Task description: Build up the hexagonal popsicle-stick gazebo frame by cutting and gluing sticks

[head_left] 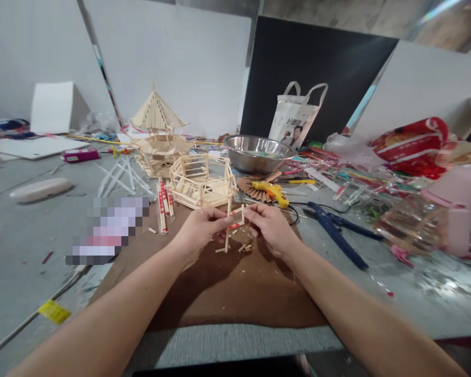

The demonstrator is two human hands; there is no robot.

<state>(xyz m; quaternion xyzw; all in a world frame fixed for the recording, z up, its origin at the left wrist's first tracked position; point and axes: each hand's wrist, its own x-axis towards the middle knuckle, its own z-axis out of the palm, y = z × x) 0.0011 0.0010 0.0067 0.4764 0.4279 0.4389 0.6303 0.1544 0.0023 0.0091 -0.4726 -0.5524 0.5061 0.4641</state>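
Both hands meet over a brown cardboard sheet (227, 293). My left hand (200, 228) and my right hand (269, 225) pinch a small frame of thin wooden sticks (235, 220) between them, held upright just above the cardboard. Short stick offcuts (243, 247) lie under it. Right behind the hands stands a hexagonal wooden-stick base (200, 180), and behind that a stick pavilion with a pointed roof (157, 131).
A steel bowl (257, 153) sits behind, with a yellow glue gun (272, 191) in front of it. Blue-handled pliers (337, 230) lie to the right. Wrapped chopsticks (163, 207), a white case (39, 189), a paper bag (296, 118) and plastic packaging (412, 146) crowd the grey table.
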